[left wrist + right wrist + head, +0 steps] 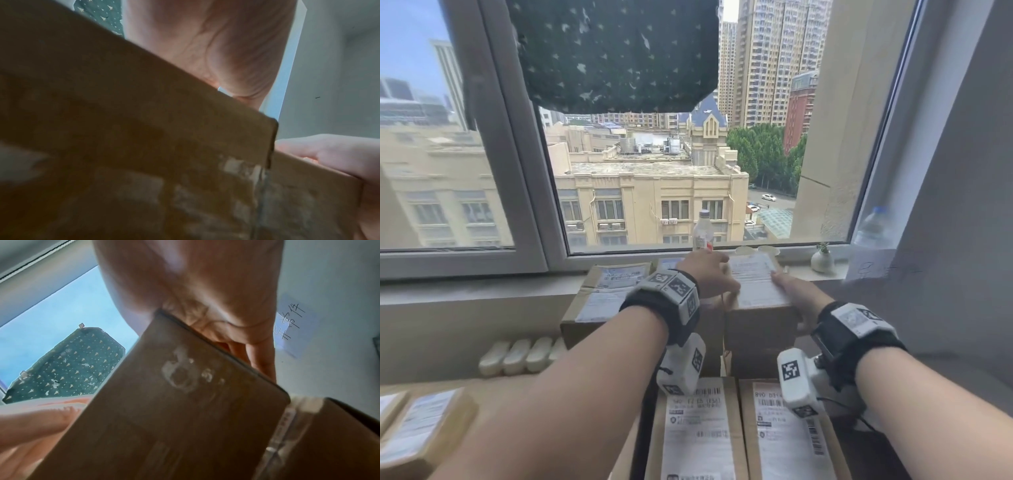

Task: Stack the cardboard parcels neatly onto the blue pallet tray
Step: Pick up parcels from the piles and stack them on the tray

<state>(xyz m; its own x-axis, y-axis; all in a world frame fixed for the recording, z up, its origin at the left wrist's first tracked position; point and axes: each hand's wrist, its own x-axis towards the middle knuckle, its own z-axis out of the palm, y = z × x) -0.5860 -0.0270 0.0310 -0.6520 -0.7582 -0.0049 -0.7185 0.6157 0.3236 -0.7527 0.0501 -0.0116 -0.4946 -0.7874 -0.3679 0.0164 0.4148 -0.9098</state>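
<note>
Both hands hold one brown cardboard parcel (756, 284) with a white label on top, on a stack of parcels below the window sill. My left hand (709, 274) grips its left edge, fingers over the top. My right hand (798, 301) clasps the right side, thumb lying on the label. In the left wrist view the palm (216, 48) sits above the cardboard (144, 146). In the right wrist view the palm (195, 288) and fingers press the parcel's side (174, 402). The blue pallet tray is hidden from all views.
A labelled parcel (606, 291) tops the stack to the left. Two labelled parcels (698, 428) (787, 435) lie side by side in front, and more parcels (417, 431) at the lower left. On the sill stand a bottle (702, 233), a small vase (822, 260) and another bottle (873, 228).
</note>
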